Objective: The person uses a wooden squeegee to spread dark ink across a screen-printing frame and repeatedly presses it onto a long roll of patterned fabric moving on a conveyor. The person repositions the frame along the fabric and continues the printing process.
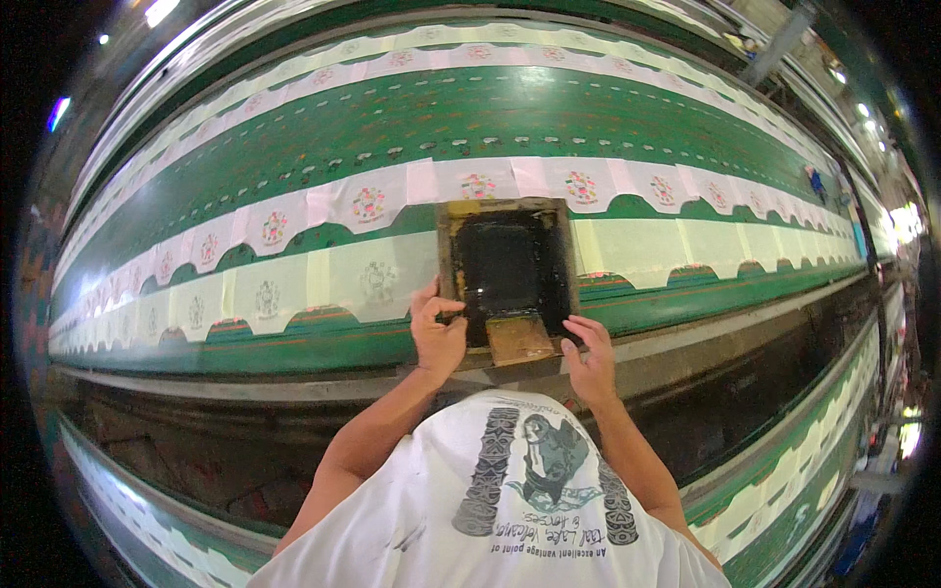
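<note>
A wooden-framed printing screen (510, 209) with a dark mesh lies flat on the long green and white patterned cloth (323, 274). My left hand (438, 328) grips the frame's near left side. My right hand (590, 355) holds the frame's near right corner, fingers curled over the edge. A wooden squeegee block (520, 340) rests inside the frame at its near edge, between my two hands.
The printing table (686, 338) runs left to right with a grey front rail. White scalloped panels with round flower motifs (368, 204) repeat along the cloth. Another printed table (784, 490) lies behind me at lower right. My white printed shirt fills the lower middle.
</note>
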Available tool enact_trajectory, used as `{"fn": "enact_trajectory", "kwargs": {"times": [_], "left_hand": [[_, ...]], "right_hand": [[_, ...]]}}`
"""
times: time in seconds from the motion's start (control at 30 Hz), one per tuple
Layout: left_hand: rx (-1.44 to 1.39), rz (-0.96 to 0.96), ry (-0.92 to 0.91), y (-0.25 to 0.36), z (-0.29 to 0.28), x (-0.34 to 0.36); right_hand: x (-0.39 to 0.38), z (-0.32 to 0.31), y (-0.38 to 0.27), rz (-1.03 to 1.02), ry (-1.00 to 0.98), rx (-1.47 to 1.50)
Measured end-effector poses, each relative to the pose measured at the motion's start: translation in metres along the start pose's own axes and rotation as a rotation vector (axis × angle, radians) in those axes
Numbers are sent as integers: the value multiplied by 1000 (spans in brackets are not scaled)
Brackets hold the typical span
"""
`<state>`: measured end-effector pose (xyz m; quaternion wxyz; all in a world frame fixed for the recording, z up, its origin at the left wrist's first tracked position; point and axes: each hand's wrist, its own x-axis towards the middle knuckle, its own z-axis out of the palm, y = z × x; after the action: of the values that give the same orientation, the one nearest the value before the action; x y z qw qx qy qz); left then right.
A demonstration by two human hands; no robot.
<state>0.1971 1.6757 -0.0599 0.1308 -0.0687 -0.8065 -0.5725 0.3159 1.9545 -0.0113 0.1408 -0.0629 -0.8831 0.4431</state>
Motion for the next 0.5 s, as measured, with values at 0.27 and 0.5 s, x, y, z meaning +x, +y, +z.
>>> {"fn": "enact_trajectory", "kwargs": {"times": [0.27, 0.5], "left_hand": [[47, -64, 11, 15, 44, -7], [41, -91, 6, 15, 51, -4]], "right_hand": [[16, -31, 9, -374, -97, -191], [41, -20, -36, -570, -378, -323]]}}
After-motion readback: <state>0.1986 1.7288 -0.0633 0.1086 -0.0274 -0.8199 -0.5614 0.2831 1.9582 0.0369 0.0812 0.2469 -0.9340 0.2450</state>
